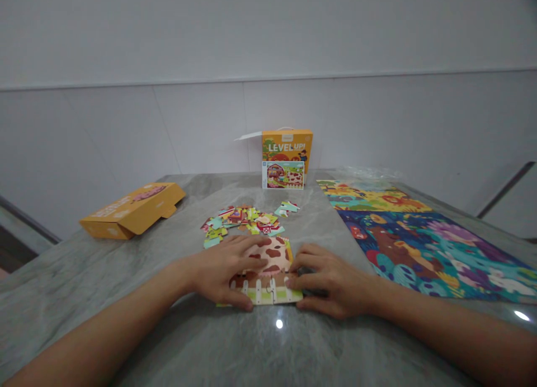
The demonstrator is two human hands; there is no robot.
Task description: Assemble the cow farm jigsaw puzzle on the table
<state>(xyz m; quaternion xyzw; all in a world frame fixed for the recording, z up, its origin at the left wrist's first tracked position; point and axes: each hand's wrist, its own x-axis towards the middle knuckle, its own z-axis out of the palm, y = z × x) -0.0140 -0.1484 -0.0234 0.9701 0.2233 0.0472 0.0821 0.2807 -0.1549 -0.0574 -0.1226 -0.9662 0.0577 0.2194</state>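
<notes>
Right now, from my head camera, both my forearms reach in from the lower corners and converge at the near middle of the grey marbled table (184,342). My left hand (222,269) lies palm down, its fingers spread over the left part of a partly joined cow jigsaw (274,254), the thumb along its near edge. That hand is open, resting on the cardboard with nothing clutched in it. My right hand (325,281) is partly curled at the jigsaw's right edge, its fingertips touching the pieces there; I cannot tell whether they pinch one.

The joined section lies flat between my hands, showing a pale pink body with brown patches above a white fence on green, and a seam runs through the fence. Just beyond it is a heap of loose jigsaw pieces (235,216), with a few light-green pieces (287,208) apart to its right. Farther back, a farm picture card (283,175) stands before the orange "LEVEL UP!" box (287,144). Another orange box (134,211) lies at left, and a dark-blue bear picture (423,255) is spread at right.
</notes>
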